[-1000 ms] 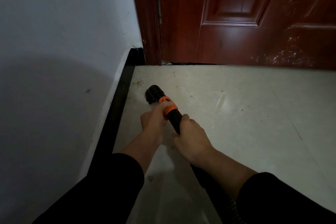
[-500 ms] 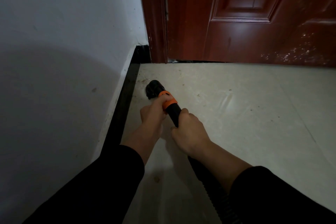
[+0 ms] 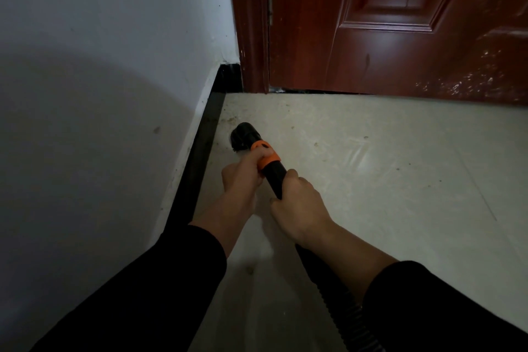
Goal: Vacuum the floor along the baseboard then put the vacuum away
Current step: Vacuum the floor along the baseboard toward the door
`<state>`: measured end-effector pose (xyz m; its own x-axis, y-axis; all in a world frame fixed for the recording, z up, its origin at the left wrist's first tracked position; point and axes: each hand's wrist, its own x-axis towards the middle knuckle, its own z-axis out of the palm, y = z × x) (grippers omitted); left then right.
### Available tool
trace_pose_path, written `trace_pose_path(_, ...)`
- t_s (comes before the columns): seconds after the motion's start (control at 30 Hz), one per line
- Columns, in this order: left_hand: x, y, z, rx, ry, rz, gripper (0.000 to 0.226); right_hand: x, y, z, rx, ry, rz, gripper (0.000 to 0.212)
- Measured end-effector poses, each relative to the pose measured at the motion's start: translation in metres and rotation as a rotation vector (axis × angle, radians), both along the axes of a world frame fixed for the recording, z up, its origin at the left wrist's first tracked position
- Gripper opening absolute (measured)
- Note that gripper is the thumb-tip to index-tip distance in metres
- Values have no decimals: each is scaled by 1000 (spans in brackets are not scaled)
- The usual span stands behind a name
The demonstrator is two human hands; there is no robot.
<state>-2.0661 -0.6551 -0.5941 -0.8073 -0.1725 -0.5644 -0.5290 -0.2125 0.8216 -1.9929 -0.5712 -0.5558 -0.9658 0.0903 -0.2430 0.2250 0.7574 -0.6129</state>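
A black vacuum nozzle point(image 3: 243, 136) with an orange collar point(image 3: 265, 157) points down at the pale tiled floor point(image 3: 371, 180), close to the black baseboard point(image 3: 200, 157). My left hand point(image 3: 243, 174) grips the tube at the orange collar. Just behind it, my right hand point(image 3: 297, 203) grips the black tube. The ribbed black hose point(image 3: 343, 311) runs back under my right forearm and out of view at the bottom. Brown crumbs and dust lie on the floor beside the baseboard ahead of the nozzle.
A white wall point(image 3: 100, 94) rises on the left above the baseboard. A dark red wooden door point(image 3: 400, 37) and its frame close off the floor ahead, about a nozzle's length or two past the tip. Open floor spreads to the right.
The nozzle and both hands have slid forward along the baseboard toward the door corner. The grip of each hand is unchanged.
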Motion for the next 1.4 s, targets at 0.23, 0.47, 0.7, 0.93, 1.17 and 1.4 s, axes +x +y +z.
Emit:
trace_pose_path(0.23, 21, -9, 9, -23, 0, 47, 41, 13, -6, 3, -22, -16, 33, 38)
trace_pose_path(0.47, 38, -22, 18, -65, -10, 131, 25, 22, -19, 4, -49, -34, 60, 36)
trace_pose_path(0.7, 53, -28, 25, -13, -4, 140, 22, 32, -25, 5, -66, -50, 70, 35)
trace_pose_path(0.93, 59, -33, 22, -31, -4, 141, 17, 39, -26, 4, -62, -41, 78, 32)
trace_pose_path(1.17, 51, -26, 24, 8, -16, 151, 25, 33, -23, 2, -59, -25, 67, 32)
trace_pose_path(1.4, 27, -25, 23, 16, -26, 107, 19, 11, -25, -5, -58, -13, 36, 34)
